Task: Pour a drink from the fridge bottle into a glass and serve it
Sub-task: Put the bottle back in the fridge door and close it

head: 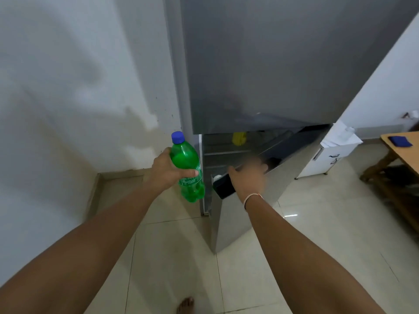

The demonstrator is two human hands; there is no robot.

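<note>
Both hands are busy at the fridge (pixel 272 64). Her left hand (pixel 167 171) wraps snugly round the middle of a green bottle (pixel 187 168) with a blue cap (pixel 177 137), held upright just beside the fridge. Her right hand (pixel 247 177), blurred, curls over the top edge of the open lower door (pixel 244 214); something yellow (pixel 239 138) sits on a shelf inside.

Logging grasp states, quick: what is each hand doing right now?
Left hand: closed around the green bottle, held upright.
Right hand: on the top edge of the lower fridge door; fingers blurred, grip cannot be told.
</note>
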